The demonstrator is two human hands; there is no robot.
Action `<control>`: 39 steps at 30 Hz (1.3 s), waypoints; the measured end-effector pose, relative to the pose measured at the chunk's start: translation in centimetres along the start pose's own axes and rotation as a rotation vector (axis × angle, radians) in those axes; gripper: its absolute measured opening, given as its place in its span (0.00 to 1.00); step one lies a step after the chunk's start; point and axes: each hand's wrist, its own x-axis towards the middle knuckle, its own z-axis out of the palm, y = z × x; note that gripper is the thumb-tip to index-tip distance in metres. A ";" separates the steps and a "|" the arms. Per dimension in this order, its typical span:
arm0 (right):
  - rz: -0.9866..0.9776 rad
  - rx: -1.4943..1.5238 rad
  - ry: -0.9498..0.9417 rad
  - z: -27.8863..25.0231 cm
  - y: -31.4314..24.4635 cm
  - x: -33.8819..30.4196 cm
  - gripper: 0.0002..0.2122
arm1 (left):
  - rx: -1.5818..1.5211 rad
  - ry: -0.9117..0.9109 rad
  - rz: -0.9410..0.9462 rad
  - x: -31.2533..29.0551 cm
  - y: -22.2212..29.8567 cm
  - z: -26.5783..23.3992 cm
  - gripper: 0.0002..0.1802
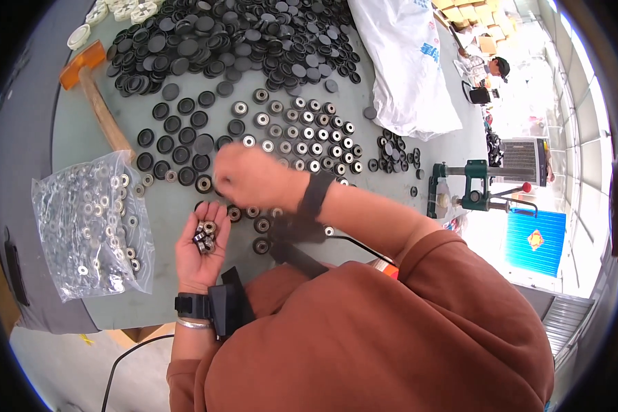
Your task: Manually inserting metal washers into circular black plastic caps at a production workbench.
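My left hand (193, 257) is palm up and cups several small metal ball bearings (204, 237). Just beyond it, my right hand (250, 175) is curled and a little blurred, fingertips turned down beside a black round cap with a bearing in it (204, 183). Whether those fingers pinch anything is hidden. Black caps without bearings (183, 155) lie to the left of my right hand. Rows of black caps with bearings seated in them (309, 132) spread beyond and to the right, partly covered by my right forearm.
A clear plastic bag of bearings (93, 226) lies at left, near a mallet with an orange head (82, 65). Loose black caps (220, 41) are heaped at the back beside a white plastic sack (405, 75). A green hand press (475, 185) stands at right; a person (487, 69) sits farther off.
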 end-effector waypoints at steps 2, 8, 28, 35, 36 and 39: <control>0.153 0.076 0.191 -0.4 3.0 0.8 0.04 | -0.049 0.026 0.025 -0.2 0.3 -0.9 0.15; 0.308 0.033 0.325 0.2 6.9 0.4 0.06 | -0.054 0.021 0.003 -0.1 0.1 -0.9 0.16; 0.040 -0.222 0.248 -0.6 4.2 1.2 0.06 | -0.041 0.036 0.020 0.3 0.0 0.5 0.17; -0.079 0.151 -0.217 1.3 -3.6 -1.2 0.08 | -0.060 -0.094 -0.014 0.4 0.1 -0.4 0.16; -0.045 0.136 -0.255 1.2 -3.8 -1.2 0.09 | -0.060 -0.094 -0.012 0.4 0.1 -0.5 0.16; -0.101 0.230 -0.089 1.8 -3.6 -1.6 0.09 | -0.036 -0.123 0.007 0.3 -0.1 -0.5 0.17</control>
